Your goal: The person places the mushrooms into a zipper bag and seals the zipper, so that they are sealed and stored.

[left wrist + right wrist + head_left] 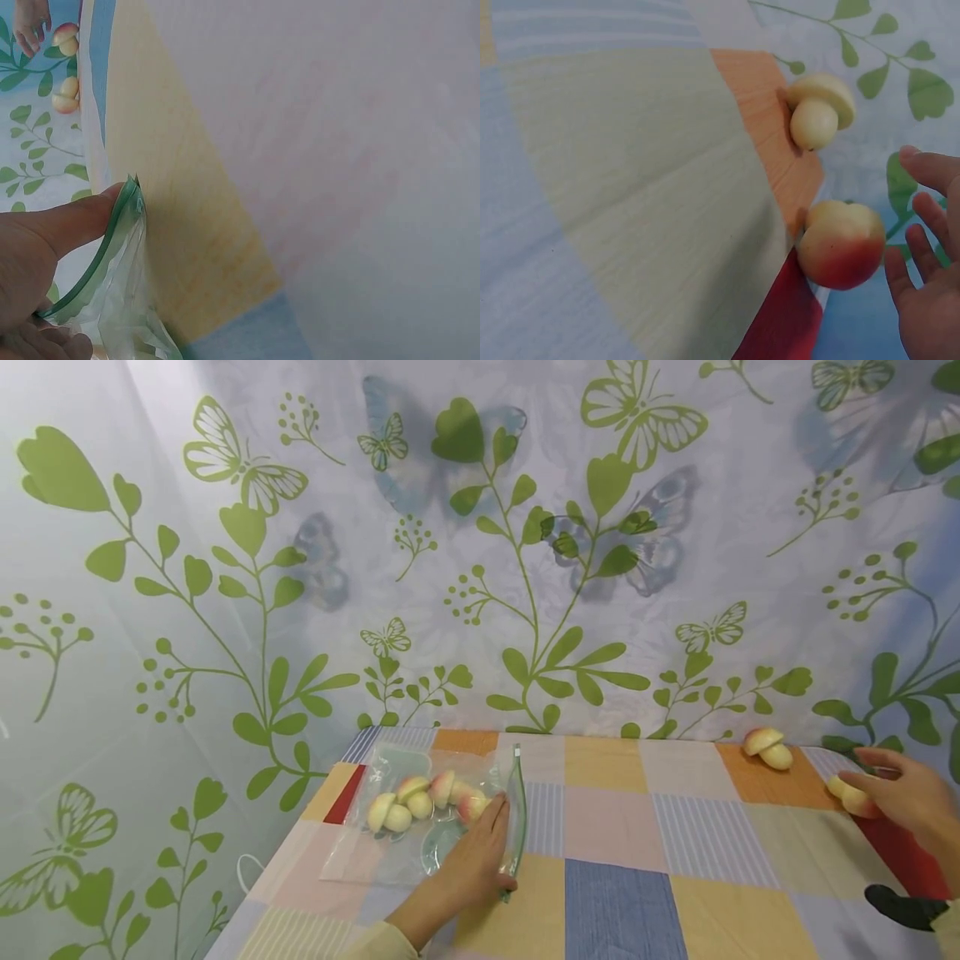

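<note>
A clear zip bag (347, 858) with a green zip edge lies on the left of the table, several cream and reddish toy mushrooms (389, 812) inside. My left hand (474, 853) is at its mouth. Seen from the left wrist, the thumb and curled fingers hold the green-edged zip bag (112, 259). At the far right, my right hand (911, 793) is beside a toy mushroom (855, 797). In the right wrist view, its spread fingers are a small gap from that red-tinged toy mushroom (844, 247). Another toy mushroom (767, 750) lies farther back.
A patchwork cloth (622, 902) covers the table. Along its back edge hangs a curtain (480, 693) printed with green leaves and butterflies. A black curved piece (903, 908) shows by the right sleeve. A white cable loop (246, 870) sits at the table's left side.
</note>
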A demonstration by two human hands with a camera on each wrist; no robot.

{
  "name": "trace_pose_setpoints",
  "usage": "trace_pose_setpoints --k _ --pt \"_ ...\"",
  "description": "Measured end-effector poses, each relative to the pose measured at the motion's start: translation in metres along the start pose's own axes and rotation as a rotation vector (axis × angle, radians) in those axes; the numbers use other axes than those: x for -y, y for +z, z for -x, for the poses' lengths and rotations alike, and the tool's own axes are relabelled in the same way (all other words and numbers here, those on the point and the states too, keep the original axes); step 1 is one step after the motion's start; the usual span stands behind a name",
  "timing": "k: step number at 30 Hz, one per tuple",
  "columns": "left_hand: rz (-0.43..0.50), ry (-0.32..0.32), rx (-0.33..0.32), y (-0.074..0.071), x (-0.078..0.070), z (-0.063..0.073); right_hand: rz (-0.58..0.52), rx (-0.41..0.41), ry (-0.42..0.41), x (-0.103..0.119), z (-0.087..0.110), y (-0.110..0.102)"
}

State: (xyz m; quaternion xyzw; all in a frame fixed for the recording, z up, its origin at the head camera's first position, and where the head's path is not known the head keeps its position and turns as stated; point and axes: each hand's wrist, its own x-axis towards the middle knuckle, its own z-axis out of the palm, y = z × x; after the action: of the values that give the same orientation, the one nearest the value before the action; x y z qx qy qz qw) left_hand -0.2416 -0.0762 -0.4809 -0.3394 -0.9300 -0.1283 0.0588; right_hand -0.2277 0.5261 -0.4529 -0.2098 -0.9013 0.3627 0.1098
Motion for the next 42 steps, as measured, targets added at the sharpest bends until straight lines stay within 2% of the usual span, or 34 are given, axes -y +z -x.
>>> trace_pose_setpoints --k 9,15,25,32,38,42 --pt "-0.012 0.014 -0.008 -0.002 -0.002 0.001 0.004 -0.064 0.02 -0.021 0.003 0.005" --pt "-0.025 0.009 -0.007 -0.002 -0.002 0.001 -0.03 -0.073 0.097 -0.03 0.001 0.013" --pt "-0.043 0.007 0.007 -0.002 -0.002 -0.002 -0.127 -0.074 0.27 -0.045 0.0 0.033" --pt "-0.035 0.015 0.011 -0.002 -0.002 -0.001 -0.162 -0.159 0.247 -0.039 0.004 0.043" --pt "-0.022 0.008 0.013 -0.002 -0.002 -0.001 -0.131 -0.153 0.235 -0.037 0.004 0.042" --pt "-0.012 0.016 0.006 -0.001 0.0 -0.001 -0.106 -0.138 0.187 -0.033 0.003 0.039"
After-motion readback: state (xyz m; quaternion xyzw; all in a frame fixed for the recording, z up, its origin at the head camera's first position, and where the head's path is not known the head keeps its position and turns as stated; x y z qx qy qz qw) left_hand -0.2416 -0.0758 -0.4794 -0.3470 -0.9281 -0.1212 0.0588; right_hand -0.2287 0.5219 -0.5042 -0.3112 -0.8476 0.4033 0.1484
